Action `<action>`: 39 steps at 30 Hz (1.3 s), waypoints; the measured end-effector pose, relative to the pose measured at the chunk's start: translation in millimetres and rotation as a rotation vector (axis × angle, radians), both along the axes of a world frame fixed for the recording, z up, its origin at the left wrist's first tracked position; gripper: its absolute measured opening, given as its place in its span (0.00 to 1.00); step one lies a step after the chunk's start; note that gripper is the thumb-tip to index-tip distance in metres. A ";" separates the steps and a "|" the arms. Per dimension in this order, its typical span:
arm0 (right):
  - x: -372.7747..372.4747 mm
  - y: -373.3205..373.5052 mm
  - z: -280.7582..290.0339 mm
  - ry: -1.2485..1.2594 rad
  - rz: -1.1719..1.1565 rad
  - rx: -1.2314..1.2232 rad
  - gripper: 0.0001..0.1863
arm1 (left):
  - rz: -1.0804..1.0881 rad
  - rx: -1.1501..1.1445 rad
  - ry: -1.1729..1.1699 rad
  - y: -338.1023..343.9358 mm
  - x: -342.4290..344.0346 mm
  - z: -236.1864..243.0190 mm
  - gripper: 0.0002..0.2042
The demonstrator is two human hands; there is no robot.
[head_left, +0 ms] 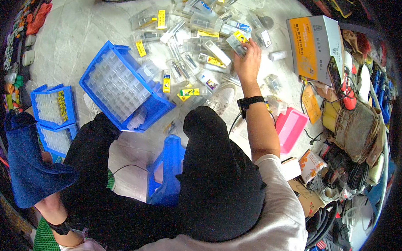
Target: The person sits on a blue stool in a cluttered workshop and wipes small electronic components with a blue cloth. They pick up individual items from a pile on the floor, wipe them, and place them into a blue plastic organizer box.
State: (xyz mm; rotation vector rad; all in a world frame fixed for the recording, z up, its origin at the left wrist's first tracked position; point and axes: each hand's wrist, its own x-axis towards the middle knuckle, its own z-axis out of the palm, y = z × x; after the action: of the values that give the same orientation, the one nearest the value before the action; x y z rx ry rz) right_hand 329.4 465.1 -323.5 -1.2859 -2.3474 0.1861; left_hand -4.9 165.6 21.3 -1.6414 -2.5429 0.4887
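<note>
My right hand (pixel 249 63) reaches to the far middle of the floor, its fingers closed on a small clear plastic box (pixel 236 41) with a yellow label. Around it lies a loose heap of similar clear boxes (pixel 204 23), some with yellow or blue labels. Low on the left, my left hand (pixel 51 203) is wrapped in a dark blue cloth (pixel 36 164) that it holds; most of its fingers are hidden. Between the heap and my left knee, a blue tray (pixel 162 107) stands tilted, with rows of clear plastic boxes in it.
Two smaller blue trays (pixel 40 93) stand at the left. A blue plastic bin (pixel 173 155) sits between my legs. Right of my arm are a pink tray (pixel 290 128), an orange-and-grey carton (pixel 310 49), cables and bundled cardboard (pixel 358 135).
</note>
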 end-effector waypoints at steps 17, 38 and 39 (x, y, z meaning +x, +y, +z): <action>-18.5 7.4 8.8 -0.054 0.040 -0.153 0.20 | -0.090 0.034 -0.014 16.7 12.1 1.2 0.25; 11.2 -10.4 18.9 0.243 -0.057 -0.190 0.25 | -0.008 0.027 -0.063 0.7 8.0 0.7 0.23; 10.4 -9.9 19.4 0.198 -0.006 -0.185 0.27 | -0.001 0.041 -0.079 -1.6 7.5 -2.6 0.23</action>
State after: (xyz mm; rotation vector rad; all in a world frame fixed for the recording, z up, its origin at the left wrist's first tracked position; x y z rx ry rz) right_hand 339.8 455.2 -304.1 -1.2945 -2.1982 0.5148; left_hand 2.7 164.0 18.7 -1.6807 -2.5887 0.3760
